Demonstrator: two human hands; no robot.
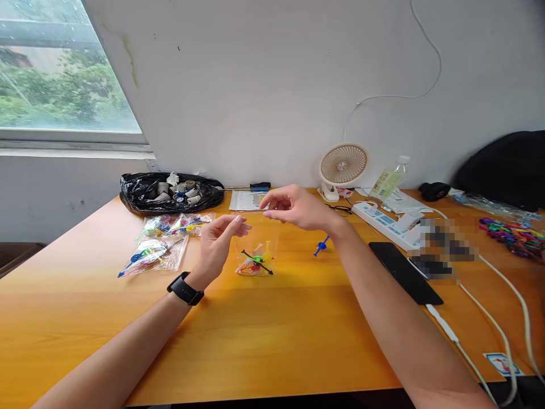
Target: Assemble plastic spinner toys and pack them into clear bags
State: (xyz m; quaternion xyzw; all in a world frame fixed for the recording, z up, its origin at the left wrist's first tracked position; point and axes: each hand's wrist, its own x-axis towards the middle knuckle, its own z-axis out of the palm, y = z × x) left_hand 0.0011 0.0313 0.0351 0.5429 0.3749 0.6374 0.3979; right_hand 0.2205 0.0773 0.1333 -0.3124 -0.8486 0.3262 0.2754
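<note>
A small clear plastic bag (275, 245) with several small coloured plastic pieces in its lower part is on the table between my hands. A black-and-green piece (258, 260) shows at its front. My left hand (221, 241), with a black watch on the wrist, is at the bag's upper left, fingers loosely bent and apart; whether it touches the clear film cannot be made out. Above the bag's upper right is my right hand (298, 209), its thumb and curved fingers apart and nothing visible between them. A blue plastic piece (322, 246) lies near my right forearm.
Filled clear bags (155, 253) lie at the left, before a black plastic bag (134, 190) of grey parts. A fan (343, 165), bottle (387, 179), white power strip (385, 224), black phone (404, 272), cables (494, 315) and colourful pieces (513, 236) occupy the right.
</note>
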